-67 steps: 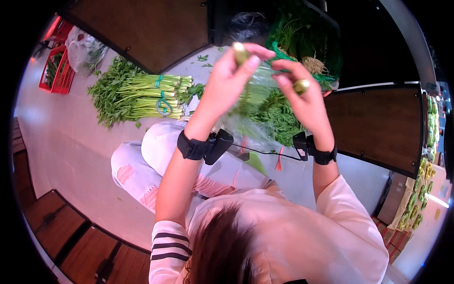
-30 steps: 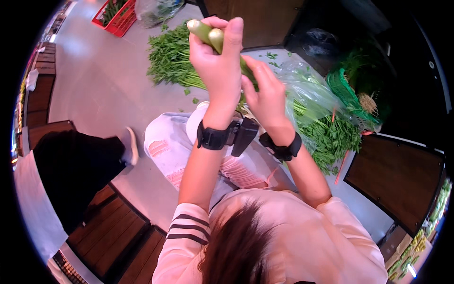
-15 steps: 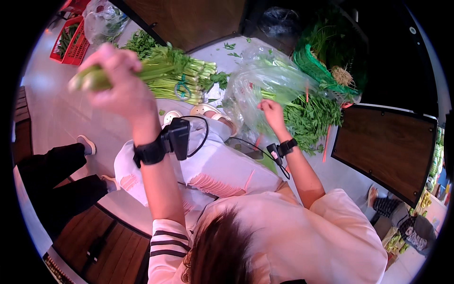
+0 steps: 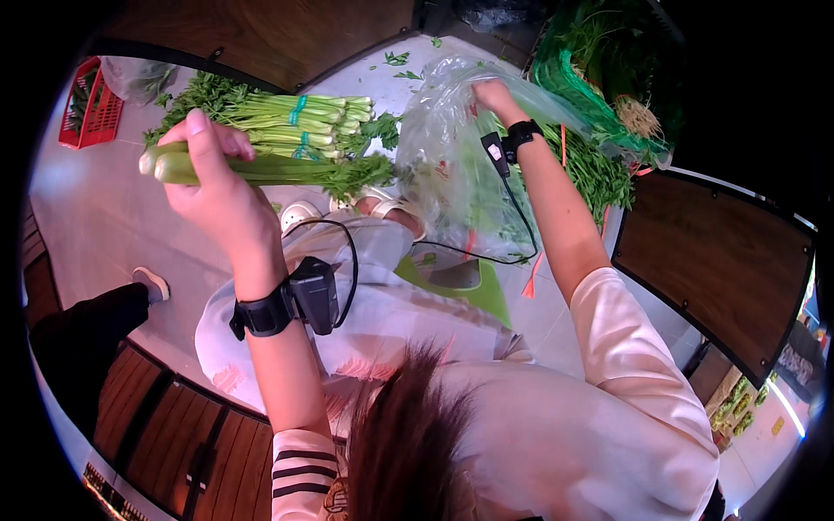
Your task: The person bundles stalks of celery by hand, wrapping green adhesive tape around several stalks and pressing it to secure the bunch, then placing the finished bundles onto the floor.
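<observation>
My left hand (image 4: 213,174) is closed around a small bunch of celery (image 4: 291,170), its pale stalk ends at the left and leaves pointing right. Just beyond lie bundles of celery (image 4: 334,113) bound with blue-green ties, side by side on the floor. My right hand (image 4: 495,97) is at the far upper part of a large clear plastic bag (image 4: 439,156), fingers curled on the film and partly hidden by it. Green leafy stalks show inside and beside the bag.
A green mesh crate (image 4: 556,82) of rooted greens stands at the far right. A red basket (image 4: 104,117) sits at the far left. Dark wooden panels (image 4: 712,252) border the floor. A green plastic stool (image 4: 491,291) is by my legs; another person's shoe (image 4: 152,284) is at left.
My left hand has turned and come slightly nearer, still holding the celery, whose leaves now point right. My right hand has reached farther away, to the upper part of the bag, lifting its film.
</observation>
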Demonstrator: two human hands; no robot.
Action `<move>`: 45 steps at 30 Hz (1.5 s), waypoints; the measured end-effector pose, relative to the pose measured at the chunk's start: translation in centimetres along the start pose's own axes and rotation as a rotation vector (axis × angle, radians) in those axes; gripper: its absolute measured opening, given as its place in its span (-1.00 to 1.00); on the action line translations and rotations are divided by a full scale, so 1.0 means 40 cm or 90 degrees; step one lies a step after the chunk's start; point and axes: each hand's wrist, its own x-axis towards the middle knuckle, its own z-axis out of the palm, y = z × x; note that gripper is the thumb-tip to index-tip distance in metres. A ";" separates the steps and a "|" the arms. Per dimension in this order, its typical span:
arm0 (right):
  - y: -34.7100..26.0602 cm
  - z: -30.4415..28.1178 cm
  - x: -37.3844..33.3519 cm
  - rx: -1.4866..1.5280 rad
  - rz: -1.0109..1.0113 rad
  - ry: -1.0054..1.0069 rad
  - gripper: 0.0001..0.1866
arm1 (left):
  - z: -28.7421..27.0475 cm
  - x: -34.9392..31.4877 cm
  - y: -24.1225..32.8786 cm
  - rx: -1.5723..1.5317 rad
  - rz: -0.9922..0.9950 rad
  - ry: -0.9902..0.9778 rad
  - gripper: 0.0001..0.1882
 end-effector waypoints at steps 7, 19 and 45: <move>0.141 0.252 -0.156 0.613 0.253 -0.174 -0.70 | 0.007 0.003 0.012 0.035 -0.067 -0.030 -0.84; -0.099 0.364 -0.193 -0.121 0.181 -0.062 -0.69 | 0.009 -0.009 -0.016 0.091 -0.128 -0.115 -0.84; -0.071 0.027 -0.432 -0.135 -0.184 0.267 -0.82 | 0.011 -0.028 -0.002 0.024 -0.285 -0.491 -0.91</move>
